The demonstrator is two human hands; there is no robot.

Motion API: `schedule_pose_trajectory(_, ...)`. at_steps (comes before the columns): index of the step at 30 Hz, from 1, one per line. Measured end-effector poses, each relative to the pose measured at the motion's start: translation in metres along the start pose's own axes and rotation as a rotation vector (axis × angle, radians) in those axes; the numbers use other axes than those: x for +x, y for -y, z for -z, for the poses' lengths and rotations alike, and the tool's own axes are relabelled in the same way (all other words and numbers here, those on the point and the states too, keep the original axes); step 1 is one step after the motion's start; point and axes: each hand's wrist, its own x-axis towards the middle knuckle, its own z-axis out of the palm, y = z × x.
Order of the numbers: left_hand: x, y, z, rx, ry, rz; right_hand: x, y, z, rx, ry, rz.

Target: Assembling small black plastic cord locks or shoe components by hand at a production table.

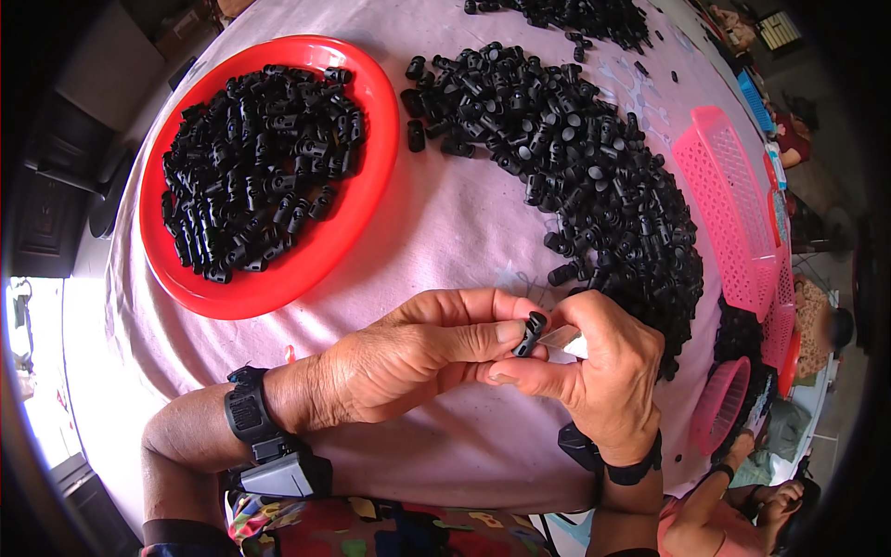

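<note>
My left hand (399,364) is closed, pinching a small black plastic cord lock (531,334) between thumb and fingers above the table's front part. Close against it is my right hand (614,376), also closed, gripping a thin pointed blade (562,342) with a whitish end. The blade's tip is by the side of the cord lock; I cannot tell whether it touches. To the left, a round red tray (374,200) holds many similar black pieces (251,176). Beyond my right hand spreads a big loose heap of black cord locks (594,167).
A pink-white cloth (445,241) covers the table. Another black heap (594,19) lies at the far edge. Pink perforated baskets (724,204) and a pink bowl (722,404) line the right side. At lower right another person (710,520) sits with an arm by the table.
</note>
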Motion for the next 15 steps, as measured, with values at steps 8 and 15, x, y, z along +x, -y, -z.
schedule_pose_trajectory(8, 0.0013, 0.0022, 0.0007, 0.005, 0.009, -0.012, -0.0012, 0.0009, 0.0024, -0.097, 0.01, 0.018)
schedule_pose_trajectory(15, 0.0001, 0.0011, -0.002, 0.028, 0.007, -0.008, -0.0018, 0.0007, 0.0004, -0.106, -0.001, 0.028)
